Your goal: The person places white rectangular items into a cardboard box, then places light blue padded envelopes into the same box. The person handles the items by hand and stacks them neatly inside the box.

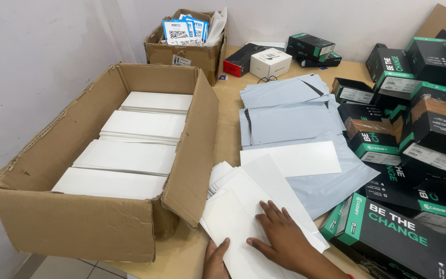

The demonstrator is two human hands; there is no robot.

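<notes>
Big box [104, 227] at table's left edge: rough brown corrugated cardboard, creased. White sheets [243, 217] at near edge: smooth matt paper or card. Mailer bags [290, 121] mid-table: grey plastic film, slight sheen. Black-green cartons [403, 237] right edge: smooth printed card. Table [229, 119]: light wood-look, smooth

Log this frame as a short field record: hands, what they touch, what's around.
view: head camera, looking down at a wooden table
right hand: flat, fingers spread, pressing on the fanned white sheets
left hand: only partly in frame, fingertips on the near edge of the same sheets
left of hands: large open cardboard box with stacks of white sheets inside
behind the sheets: pile of grey mailer bags
right side: black and green boxes, heaped
far end: small cardboard box of printed cards; white box
</notes>
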